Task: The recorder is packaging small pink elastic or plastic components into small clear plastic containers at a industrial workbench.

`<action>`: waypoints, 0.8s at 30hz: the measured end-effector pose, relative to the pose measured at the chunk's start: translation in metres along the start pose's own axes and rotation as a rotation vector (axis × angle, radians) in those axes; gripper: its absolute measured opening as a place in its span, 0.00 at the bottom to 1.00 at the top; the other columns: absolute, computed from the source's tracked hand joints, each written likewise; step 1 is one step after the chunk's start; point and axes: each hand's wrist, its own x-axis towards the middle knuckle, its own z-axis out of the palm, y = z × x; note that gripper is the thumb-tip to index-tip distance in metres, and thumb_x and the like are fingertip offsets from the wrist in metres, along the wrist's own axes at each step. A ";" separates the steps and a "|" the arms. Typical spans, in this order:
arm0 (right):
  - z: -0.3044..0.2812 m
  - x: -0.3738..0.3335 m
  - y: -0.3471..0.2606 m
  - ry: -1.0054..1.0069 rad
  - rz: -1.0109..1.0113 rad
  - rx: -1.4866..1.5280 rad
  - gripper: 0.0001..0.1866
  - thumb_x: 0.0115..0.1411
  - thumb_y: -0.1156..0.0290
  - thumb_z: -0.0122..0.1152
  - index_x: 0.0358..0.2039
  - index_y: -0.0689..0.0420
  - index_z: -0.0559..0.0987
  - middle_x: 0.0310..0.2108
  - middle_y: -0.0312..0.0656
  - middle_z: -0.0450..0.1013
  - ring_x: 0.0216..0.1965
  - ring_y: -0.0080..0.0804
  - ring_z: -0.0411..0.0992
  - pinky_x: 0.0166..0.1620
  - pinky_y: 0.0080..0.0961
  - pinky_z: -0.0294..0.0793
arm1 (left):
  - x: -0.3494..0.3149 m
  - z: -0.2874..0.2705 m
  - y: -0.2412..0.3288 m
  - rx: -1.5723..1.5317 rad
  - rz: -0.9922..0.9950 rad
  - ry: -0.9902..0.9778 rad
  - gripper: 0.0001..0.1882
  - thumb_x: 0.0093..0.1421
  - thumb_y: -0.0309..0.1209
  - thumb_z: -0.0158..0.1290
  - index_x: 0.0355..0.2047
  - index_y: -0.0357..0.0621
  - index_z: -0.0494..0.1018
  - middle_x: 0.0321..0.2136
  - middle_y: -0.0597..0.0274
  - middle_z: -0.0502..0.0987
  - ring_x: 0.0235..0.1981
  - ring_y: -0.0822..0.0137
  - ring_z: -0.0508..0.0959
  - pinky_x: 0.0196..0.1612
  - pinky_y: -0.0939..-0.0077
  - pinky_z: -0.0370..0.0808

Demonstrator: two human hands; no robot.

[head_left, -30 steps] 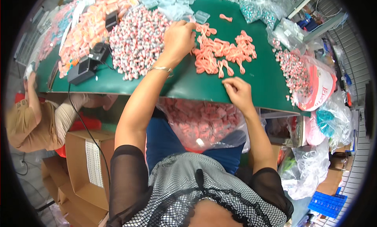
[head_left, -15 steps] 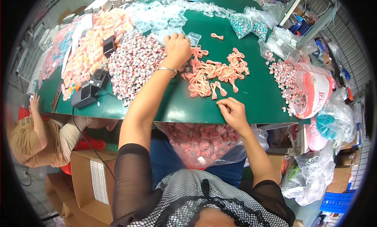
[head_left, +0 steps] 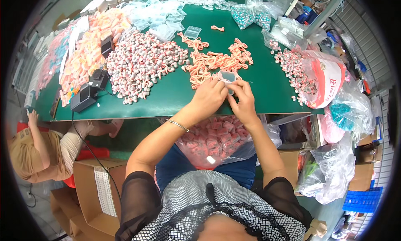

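A small clear plastic box [head_left: 227,76] is held in front of me, over the near edge of the cord pile. My left hand [head_left: 209,98] grips it from the left, its fingers closed on the near side. Thumb and fingers of my right hand [head_left: 243,102] pinch its right side. Fingers partly cover the box, so I cannot tell what is inside. Looped salmon-pink cords [head_left: 217,62] lie in a tangled pile just beyond. To the left is a large heap of small pink-and-grey pieces [head_left: 142,63].
Clear boxes [head_left: 161,22] and peach boxes [head_left: 94,40] cover the far left. Black devices [head_left: 85,98] with a cable stand near the left edge. A bag [head_left: 330,80] spills pieces at right. A bag of pink boxes [head_left: 215,138] hangs below the edge. A person [head_left: 39,151] sits at left.
My left hand has come back from the clear boxes toward me with a clear box. Both hands now meet on it near the cords. The view has shifted slightly.
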 end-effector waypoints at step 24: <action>-0.082 -0.031 0.036 0.065 0.007 -0.160 0.07 0.51 0.75 0.65 0.32 0.56 0.80 0.39 0.42 0.75 0.42 0.43 0.73 0.45 0.36 0.72 | -0.045 0.005 0.016 -0.609 -0.513 0.187 0.05 0.55 0.26 0.60 0.32 0.41 0.77 0.28 0.56 0.78 0.32 0.53 0.78 0.36 0.62 0.73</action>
